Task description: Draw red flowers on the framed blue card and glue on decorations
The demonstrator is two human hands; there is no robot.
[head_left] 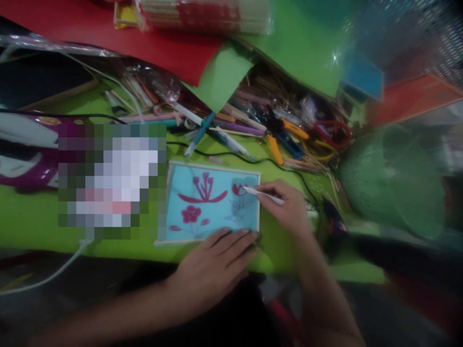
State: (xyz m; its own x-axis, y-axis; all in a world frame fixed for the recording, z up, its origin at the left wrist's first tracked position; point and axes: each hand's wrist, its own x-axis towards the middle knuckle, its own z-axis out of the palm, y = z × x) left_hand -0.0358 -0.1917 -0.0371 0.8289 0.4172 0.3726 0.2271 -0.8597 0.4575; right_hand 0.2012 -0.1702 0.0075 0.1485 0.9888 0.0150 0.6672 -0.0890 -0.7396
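A blue picture panel with a thin pale wooden frame lies on the green table. It bears dark red flowers, and some at the right and bottom are only outlined. Flat across its lower right edge rests my left hand, fingers stretched out and holding nothing. At the panel's right side my right hand is closed around a slim white pen. The pen's tip touches or hovers just over the red tulip at the upper right; I cannot tell which.
Behind the panel lies a clutter of pens, sticks and orange-handled pliers. A black cable runs just behind the frame. To the right stands a green translucent bin. A purple-and-white device and a blurred-out patch are at the left.
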